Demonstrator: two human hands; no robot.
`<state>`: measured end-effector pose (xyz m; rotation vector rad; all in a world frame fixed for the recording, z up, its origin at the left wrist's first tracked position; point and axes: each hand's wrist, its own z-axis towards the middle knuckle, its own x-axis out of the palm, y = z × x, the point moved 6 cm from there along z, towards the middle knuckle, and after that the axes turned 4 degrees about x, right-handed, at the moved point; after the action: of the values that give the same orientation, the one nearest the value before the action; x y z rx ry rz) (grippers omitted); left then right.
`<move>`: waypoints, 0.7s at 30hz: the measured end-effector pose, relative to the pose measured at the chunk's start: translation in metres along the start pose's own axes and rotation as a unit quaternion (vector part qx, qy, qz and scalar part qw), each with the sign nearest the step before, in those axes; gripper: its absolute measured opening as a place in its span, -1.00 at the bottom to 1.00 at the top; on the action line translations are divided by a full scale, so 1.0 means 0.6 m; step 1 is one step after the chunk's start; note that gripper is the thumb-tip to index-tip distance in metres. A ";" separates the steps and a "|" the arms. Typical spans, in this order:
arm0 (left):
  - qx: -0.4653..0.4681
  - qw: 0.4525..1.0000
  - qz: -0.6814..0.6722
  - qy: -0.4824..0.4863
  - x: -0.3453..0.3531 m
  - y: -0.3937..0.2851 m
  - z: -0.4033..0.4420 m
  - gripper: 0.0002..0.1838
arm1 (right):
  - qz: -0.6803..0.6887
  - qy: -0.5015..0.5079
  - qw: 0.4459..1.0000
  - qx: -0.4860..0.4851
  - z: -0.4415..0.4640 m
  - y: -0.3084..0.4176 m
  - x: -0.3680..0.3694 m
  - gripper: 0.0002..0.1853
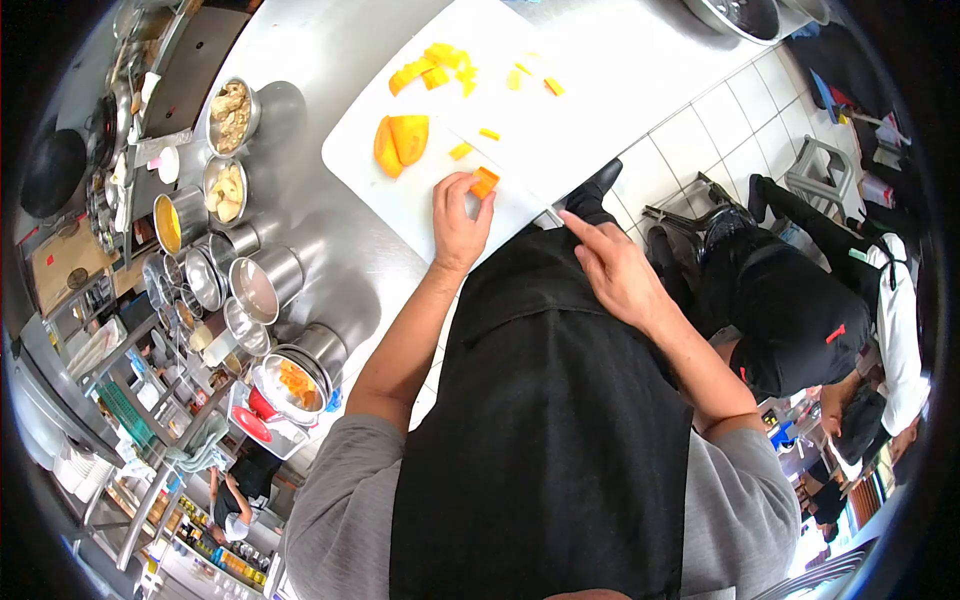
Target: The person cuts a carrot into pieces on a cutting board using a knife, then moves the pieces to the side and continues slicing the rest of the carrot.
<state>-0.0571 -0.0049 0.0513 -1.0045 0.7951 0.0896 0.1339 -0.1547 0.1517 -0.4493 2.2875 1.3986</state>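
A white cutting board (370, 205) lies on the steel counter. My left hand (460, 222) is closed, with thumb and fingertips pinching a small orange chunk (485, 182) near the board's front edge. My right hand (622, 268) has its index finger stretched forward along what looks like a knife (547, 218); its pale blade barely stands out from the board, and the handle is hidden under the palm. Two larger smooth orange pieces (402, 143) lie beyond my left hand. Diced orange cubes (440, 66) are heaped farther back, with several loose bits scattered to the right.
Along the left of the counter stand metal bowls and pots, including a bowl of pale chunks (226, 192) and a pot with orange pieces (298, 384). Steel bowls (745, 18) sit at the far right corner. People in dark clothing (800, 310) are close on my right.
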 end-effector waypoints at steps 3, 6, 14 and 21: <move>0.028 0.999 0.026 -0.008 0.005 -0.003 -0.005 -0.46 | -0.025 0.019 0.999 0.027 -0.030 0.008 -0.006 -0.46; 0.032 0.999 0.039 -0.008 0.003 -0.002 -0.008 -0.44 | -0.047 0.020 0.998 0.028 -0.050 0.005 -0.005 -0.46; 0.022 0.999 0.042 -0.005 0.006 0.005 -0.014 -0.39 | -0.097 0.009 0.995 0.028 -0.078 -0.013 -0.006 -0.47; 0.019 0.999 0.037 -0.006 0.004 0.001 -0.012 -0.43 | -0.120 0.008 0.993 0.023 -0.085 -0.019 -0.006 -0.47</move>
<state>-0.0595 -0.0106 0.0474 -0.9382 0.8201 0.1437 0.1329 -0.2054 0.1657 -0.6973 2.1900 1.2252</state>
